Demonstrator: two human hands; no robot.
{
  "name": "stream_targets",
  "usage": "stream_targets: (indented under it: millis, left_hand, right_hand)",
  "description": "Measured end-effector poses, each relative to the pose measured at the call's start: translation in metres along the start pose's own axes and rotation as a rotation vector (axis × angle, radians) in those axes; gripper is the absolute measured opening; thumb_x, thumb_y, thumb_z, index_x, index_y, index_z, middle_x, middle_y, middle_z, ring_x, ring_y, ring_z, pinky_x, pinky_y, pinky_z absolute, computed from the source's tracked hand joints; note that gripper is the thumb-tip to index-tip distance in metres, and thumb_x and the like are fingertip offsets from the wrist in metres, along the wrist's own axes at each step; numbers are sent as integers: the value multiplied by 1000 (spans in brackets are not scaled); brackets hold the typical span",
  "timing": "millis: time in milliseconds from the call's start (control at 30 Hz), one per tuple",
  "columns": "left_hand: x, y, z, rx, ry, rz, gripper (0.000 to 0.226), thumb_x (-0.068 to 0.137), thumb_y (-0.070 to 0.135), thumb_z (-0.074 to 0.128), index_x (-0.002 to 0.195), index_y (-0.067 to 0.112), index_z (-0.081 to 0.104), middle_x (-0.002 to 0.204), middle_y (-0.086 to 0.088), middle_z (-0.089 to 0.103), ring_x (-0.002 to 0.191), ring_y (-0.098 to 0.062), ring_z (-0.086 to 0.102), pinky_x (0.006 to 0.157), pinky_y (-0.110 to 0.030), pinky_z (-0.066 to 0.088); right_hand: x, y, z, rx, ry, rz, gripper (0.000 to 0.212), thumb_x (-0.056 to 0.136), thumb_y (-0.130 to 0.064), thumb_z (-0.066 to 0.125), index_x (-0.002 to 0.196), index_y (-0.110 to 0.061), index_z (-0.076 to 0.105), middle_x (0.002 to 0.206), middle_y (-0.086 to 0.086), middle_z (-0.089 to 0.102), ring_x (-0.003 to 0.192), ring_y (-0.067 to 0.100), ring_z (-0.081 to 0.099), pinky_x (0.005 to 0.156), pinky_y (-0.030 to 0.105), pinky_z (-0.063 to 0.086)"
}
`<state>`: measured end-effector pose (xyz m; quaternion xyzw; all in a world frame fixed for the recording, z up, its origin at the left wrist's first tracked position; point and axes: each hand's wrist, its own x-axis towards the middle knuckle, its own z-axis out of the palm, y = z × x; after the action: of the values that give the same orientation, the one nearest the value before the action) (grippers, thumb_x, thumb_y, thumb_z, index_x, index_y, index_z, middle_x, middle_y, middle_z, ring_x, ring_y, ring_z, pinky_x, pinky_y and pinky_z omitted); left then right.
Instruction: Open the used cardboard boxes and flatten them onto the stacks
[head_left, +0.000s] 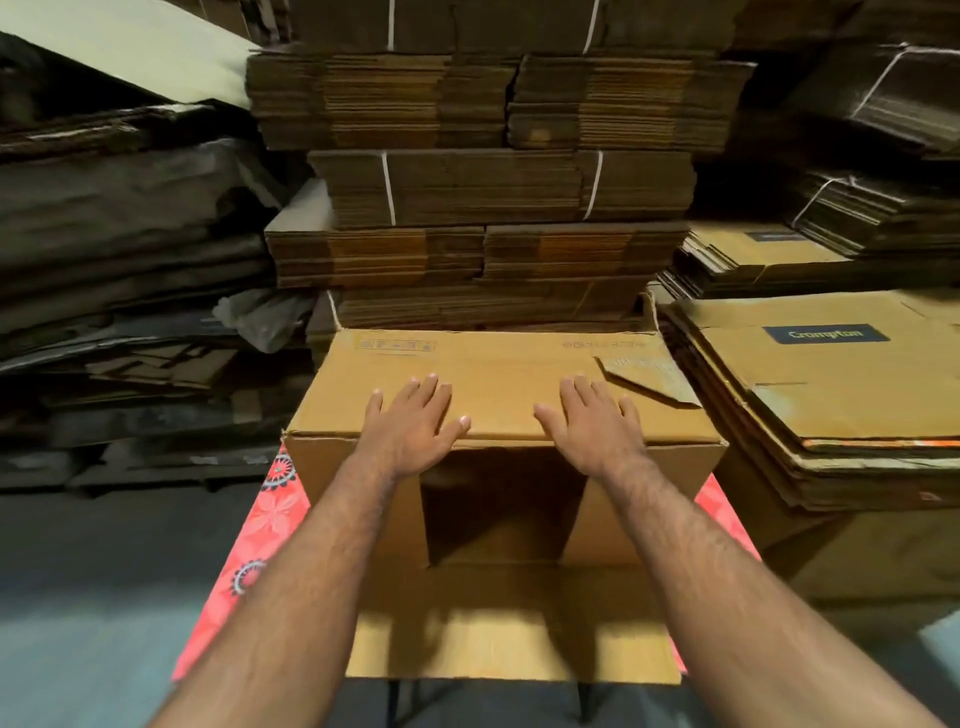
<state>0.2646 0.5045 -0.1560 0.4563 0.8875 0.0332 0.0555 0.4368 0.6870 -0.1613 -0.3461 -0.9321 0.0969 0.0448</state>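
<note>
With forearms extended forward, left hand (415, 423) and right hand (592, 423) laid flat, fingers straight and spread, gripping nothing, palms pressing cardboard box (498, 374) top beneath.

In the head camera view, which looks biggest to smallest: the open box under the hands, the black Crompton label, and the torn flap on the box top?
1. Open box, by far.
2. Torn flap and Crompton label look alike; unsure.

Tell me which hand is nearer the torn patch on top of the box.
Right. The right hand lies flat just beside the torn patch on the box; the left hand rests farther off, toward the other side.
</note>
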Motion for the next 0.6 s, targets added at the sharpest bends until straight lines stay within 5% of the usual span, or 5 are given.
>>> stream_targets:
  millis: [233,367,600]
  left_hand:
    - [0,-5,6,1,54,-5,73,102,66,20,163,28,10,171,5,-1,157,-17,2,122,-59,3]
    - [-8,-11,6,-21,58,1,86,92,76,11,163,27,11,171,5,0,157,-18,4,122,-59,4]
    - [-10,-17,8,-19,79,23,74,101,65,25,163,27,13,171,4,1,157,-19,6,123,-59,7]
  right_hand:
    - [-11,20,3,-53,68,-114,89,96,-78,33,164,-23,20,172,-1,16,158,20,12,126,51,5]
    - [-47,24,3,-105,174,-7,80,97,-49,61,161,-18,25,168,1,26,155,18,20,126,48,12]
    - [-117,71,-2,-37,180,156,68,93,-22,60,157,-23,38,166,-7,32,157,12,16,127,41,14]
